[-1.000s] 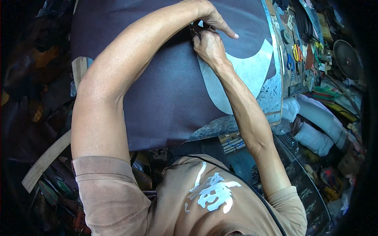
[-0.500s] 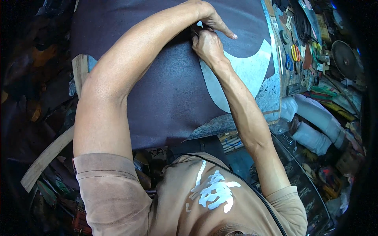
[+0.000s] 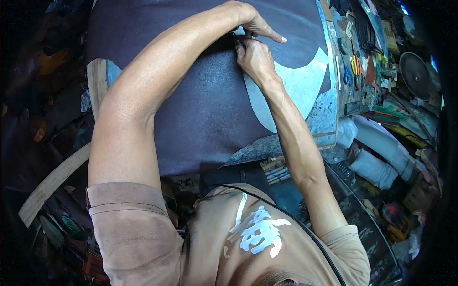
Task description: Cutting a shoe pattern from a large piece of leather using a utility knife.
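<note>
A large dark purple-brown sheet (image 3: 205, 109) lies spread over a pale grey work board (image 3: 305, 86). Its right edge is cut in a curve that leaves a crescent of board bare. My left hand (image 3: 253, 21) rests at the far end of the sheet, pressing down with the forefinger stretched out to the right, holding nothing. Just below it, my right hand (image 3: 255, 57) is clenched on a thin dark cutting tool (image 3: 236, 40), whose tip meets the sheet at the top of the curved edge. The two hands almost touch.
A crowded shelf of tools (image 3: 362, 62) with red and yellow handled scissors runs along the board's right side. A round fan (image 3: 415, 71) and rolled pale material (image 3: 381, 152) lie further right. A wooden strip (image 3: 52, 183) sticks out at the left over dark clutter.
Almost nothing differs. Both hands stay at the top of the curved cut, and the right hand with the tool has shifted only slightly.
</note>
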A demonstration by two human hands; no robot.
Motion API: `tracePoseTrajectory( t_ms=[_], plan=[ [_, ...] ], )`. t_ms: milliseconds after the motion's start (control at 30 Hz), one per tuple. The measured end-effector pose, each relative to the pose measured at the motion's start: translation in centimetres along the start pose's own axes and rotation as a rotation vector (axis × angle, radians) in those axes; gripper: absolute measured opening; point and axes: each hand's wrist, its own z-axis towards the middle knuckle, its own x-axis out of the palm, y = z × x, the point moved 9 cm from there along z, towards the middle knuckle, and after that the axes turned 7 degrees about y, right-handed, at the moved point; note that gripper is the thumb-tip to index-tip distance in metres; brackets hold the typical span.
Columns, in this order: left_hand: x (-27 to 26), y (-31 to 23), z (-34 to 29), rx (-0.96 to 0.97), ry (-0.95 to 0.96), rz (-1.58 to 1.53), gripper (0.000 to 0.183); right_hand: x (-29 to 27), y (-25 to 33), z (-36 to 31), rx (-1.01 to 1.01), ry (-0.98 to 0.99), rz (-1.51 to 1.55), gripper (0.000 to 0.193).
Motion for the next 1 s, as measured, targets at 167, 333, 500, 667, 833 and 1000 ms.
tracePoseTrajectory(
  t_ms=[167, 333, 500, 667, 833, 1000],
  plan=[
    [0.6, 0.6, -0.8, 0.07, -0.005, 0.209, 0.072, -0.1, 0.1, -3.0, 0.035, 0.034, 0.018, 0.031],
    [2.7, 0.6, -2.5, 0.171, -0.252, 0.388, 0.028, -0.1, -0.6, -7.2, -0.01, -0.014, 0.075, 0.031],
    [4.7, 0.3, -5.4, 0.215, -0.416, 0.339, 0.052, -0.3, -0.6, -10.3, 0.042, 0.03, 0.109, 0.031],
    [5.4, 0.6, -5.8, 0.14, -0.377, 0.334, 0.062, -0.6, -1.0, -13.6, 0.066, 0.052, 0.099, 0.03],
    [5.6, 0.9, -5.7, 0.152, -0.384, 0.319, 0.06, -1.3, -1.6, -17.2, 0.101, 0.102, 0.116, 0.03],
    [5.5, 1.0, -5.6, 0.135, -0.428, 0.339, 0.056, -1.6, -2.6, -20.1, 0.112, 0.136, 0.102, 0.028]
  ],
)
